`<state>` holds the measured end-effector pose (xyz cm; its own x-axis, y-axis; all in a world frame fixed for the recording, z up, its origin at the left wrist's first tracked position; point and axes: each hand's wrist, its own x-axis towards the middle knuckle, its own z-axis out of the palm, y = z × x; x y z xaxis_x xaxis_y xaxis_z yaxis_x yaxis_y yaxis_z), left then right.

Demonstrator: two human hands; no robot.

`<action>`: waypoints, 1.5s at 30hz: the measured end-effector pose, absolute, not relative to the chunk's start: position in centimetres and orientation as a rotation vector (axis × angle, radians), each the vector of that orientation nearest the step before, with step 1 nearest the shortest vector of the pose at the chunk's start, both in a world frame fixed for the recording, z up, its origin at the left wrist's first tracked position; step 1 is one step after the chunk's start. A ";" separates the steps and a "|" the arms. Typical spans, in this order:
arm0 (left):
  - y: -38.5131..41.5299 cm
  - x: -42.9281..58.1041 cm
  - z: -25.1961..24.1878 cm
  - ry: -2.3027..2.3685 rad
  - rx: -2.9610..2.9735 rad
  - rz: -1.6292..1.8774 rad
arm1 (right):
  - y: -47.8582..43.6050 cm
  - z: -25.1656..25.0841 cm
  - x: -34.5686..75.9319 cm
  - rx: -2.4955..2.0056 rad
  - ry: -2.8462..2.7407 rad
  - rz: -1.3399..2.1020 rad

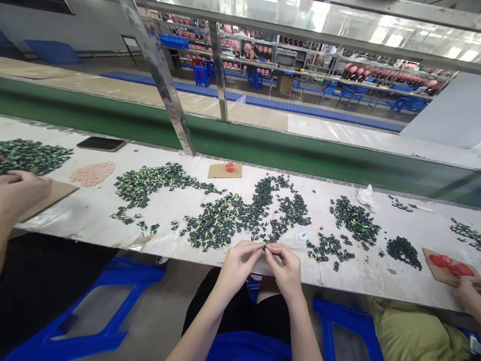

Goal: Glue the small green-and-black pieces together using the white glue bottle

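At the table's front edge, my left hand (pixel 240 264) and my right hand (pixel 284 269) meet fingertip to fingertip. Both pinch one small dark green part (pixel 264 247), mostly covered by the fingers. Just beyond them spreads a heap of dark pieces with bright green spots (pixel 216 220). Joined to its right side is a pile of plain, narrow dark green pieces (pixel 295 210). A small transparent bottle with a blue tip (pixel 300 239) is close to my right hand.
A red-lidded pot (pixel 229 167) rests on cardboard (pixel 214 171). Co-workers' hands show at left (pixel 26 193) and right (pixel 471 291). More piles (pixel 355 220), pale pink pieces (pixel 92 174), a phone (pixel 101 144) and crumpled tissue (pixel 367 198) lie around. A metal post (pixel 165 85) rises behind.
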<state>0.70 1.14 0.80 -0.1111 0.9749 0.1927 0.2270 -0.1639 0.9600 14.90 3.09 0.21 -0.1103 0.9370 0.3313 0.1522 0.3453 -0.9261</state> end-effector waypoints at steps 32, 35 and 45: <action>0.3 1.5 0.4 1.409 1.969 1.322 | 3.3 -0.3 15.7 -0.986 -1.578 0.942; 0.2 1.4 0.0 1.398 1.934 1.205 | 2.8 0.0 17.6 -1.038 -1.708 0.856; 3.1 -3.3 -0.2 2.244 1.763 1.028 | 3.9 0.3 24.0 -1.482 -1.517 -0.090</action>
